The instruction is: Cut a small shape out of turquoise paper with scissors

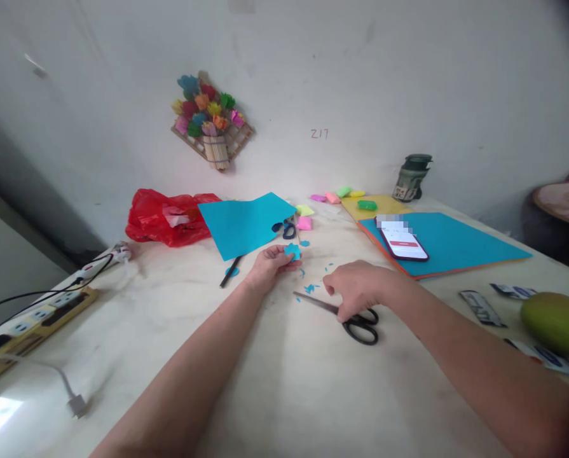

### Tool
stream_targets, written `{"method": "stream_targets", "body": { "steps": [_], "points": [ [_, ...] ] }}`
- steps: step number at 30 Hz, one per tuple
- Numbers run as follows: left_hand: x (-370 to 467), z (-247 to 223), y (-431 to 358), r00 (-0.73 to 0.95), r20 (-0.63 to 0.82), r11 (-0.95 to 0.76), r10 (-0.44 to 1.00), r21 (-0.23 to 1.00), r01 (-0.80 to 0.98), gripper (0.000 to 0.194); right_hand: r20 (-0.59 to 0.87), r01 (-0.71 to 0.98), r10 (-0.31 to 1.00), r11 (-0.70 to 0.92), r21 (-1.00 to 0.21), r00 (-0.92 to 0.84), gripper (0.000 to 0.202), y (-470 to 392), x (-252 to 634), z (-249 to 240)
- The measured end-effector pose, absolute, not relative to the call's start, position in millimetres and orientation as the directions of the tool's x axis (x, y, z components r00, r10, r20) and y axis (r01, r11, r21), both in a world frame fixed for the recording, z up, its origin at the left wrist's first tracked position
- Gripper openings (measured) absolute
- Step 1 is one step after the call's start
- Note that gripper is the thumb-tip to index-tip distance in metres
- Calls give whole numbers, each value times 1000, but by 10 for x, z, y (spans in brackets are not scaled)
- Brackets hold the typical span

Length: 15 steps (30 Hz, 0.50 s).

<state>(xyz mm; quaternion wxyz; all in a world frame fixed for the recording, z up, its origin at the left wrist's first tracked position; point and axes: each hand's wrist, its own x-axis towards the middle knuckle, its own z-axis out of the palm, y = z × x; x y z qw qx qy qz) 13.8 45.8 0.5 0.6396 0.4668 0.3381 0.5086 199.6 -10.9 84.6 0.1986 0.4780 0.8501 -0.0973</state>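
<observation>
A small blue paper piece with a notched edge [292,252] is pinched in my left hand [272,264], just above the table. To the right, my right hand [358,287] hangs over the black scissors [360,324], its thumb at the handles and its fingers curled; whether it grips them is hard to make out. The scissor blades point left, beside several tiny blue scraps [309,289]. A large blue sheet [248,222] with a cut corner lies behind my left hand, near a second dark pair of scissors [288,230].
A black pen [230,272] lies left of my left hand. Farther left are a red plastic bag [170,219] and a power strip [50,315]. At right are a phone [403,240] on blue paper [465,245], a bottle [412,178] and a green fruit [558,324].
</observation>
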Motion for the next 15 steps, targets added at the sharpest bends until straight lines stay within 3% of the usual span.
{"method": "stream_targets", "body": {
  "steps": [3,7,11,15],
  "points": [
    [140,1,457,248,42,47,968,939,-340,31,-403,828,794,544,135,-455,37,-225,1889,829],
    [141,-17,466,244,50,43,969,932,-360,33,-348,834,827,521,183,-441,26,-222,1855,762],
    [137,-37,477,254,71,24,965,936,-352,33,-289,864,859,479,156,-423,27,-202,1939,762],
    [130,-56,493,256,79,18,963,934,-358,31,-344,860,832,497,115,-435,37,-243,2030,807]
  ]
}}
